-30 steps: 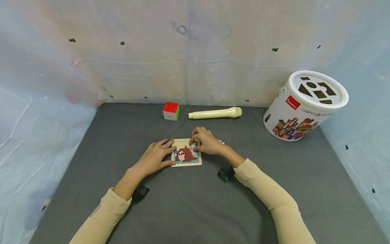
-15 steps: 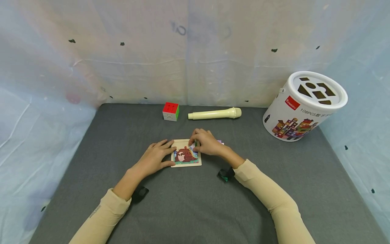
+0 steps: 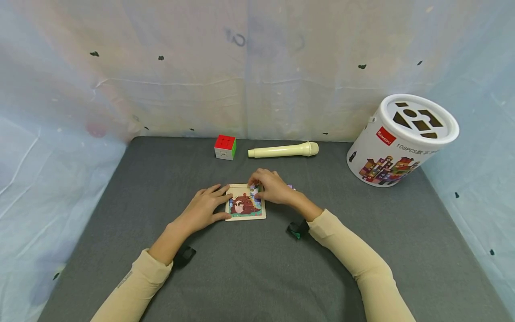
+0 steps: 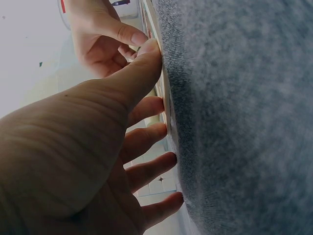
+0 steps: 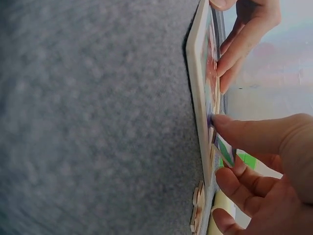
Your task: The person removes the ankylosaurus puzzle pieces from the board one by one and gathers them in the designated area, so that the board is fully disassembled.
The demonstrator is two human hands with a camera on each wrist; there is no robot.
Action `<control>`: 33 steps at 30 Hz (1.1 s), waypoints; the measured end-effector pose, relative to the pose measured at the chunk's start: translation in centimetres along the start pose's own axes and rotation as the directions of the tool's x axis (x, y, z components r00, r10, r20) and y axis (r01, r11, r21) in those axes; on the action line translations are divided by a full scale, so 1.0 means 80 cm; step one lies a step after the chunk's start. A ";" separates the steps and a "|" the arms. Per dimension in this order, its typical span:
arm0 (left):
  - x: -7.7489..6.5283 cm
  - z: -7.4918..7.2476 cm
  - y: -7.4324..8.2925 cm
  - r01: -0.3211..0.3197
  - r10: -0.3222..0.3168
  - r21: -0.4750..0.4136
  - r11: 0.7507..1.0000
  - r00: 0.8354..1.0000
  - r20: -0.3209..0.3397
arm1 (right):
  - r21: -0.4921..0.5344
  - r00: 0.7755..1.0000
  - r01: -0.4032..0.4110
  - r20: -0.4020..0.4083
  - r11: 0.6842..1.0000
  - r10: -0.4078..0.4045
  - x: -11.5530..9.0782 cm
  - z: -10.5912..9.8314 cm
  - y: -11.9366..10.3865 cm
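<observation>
A small wooden jigsaw puzzle board (image 3: 245, 215) with a pale frame and a red-brown animal picture lies flat on the grey cloth. My left hand (image 3: 205, 208) rests at its left side, fingers spread and thumb on the lower left edge. Over the upper right corner is my right hand (image 3: 273, 187). In the right wrist view it pinches a puzzle piece (image 5: 225, 151), white and green, tilted up from the board, while the thumb tip touches the picture. Loose puzzle pieces (image 5: 197, 208) lie beside the board, mostly hidden behind the right hand in the head view.
Behind the board stand a red, white and green puzzle cube (image 3: 225, 147) and a pale yellow toy microphone (image 3: 283, 150) lying on its side. At the back right is a big white block bucket (image 3: 398, 143) with shaped holes in its lid. Sheeting (image 3: 181, 98) closes off the back and sides.
My right fingertips have shifted slightly up and left, baring more of the picture's upper right corner. The left hand and the board stay in place.
</observation>
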State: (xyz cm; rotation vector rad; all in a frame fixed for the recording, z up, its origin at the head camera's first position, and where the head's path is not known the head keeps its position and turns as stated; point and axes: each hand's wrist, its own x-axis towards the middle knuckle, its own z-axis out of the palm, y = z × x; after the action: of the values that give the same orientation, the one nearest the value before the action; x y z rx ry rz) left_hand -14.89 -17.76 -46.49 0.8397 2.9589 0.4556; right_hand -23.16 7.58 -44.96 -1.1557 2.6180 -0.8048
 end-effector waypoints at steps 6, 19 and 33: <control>0.000 0.000 0.000 -0.001 0.001 -0.004 1.000 1.000 0.000 | 0.128 1.000 0.006 0.018 0.992 -0.008 0.001 0.002 0.003; 0.000 -0.001 0.000 0.002 -0.002 -0.006 1.000 1.000 0.003 | 0.360 0.999 0.019 -0.036 0.933 -0.006 -0.016 -0.022 0.013; -0.001 0.000 0.000 -0.004 0.004 -0.028 1.000 1.000 0.005 | 0.316 0.993 -0.087 -0.053 0.945 0.109 -0.079 -0.067 0.072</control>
State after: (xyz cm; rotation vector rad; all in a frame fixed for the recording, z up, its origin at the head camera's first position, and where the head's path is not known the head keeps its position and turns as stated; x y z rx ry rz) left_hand -14.84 -17.82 -46.51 0.8424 2.9391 0.4933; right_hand -24.38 17.52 -43.96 -0.9178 2.4567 -1.2048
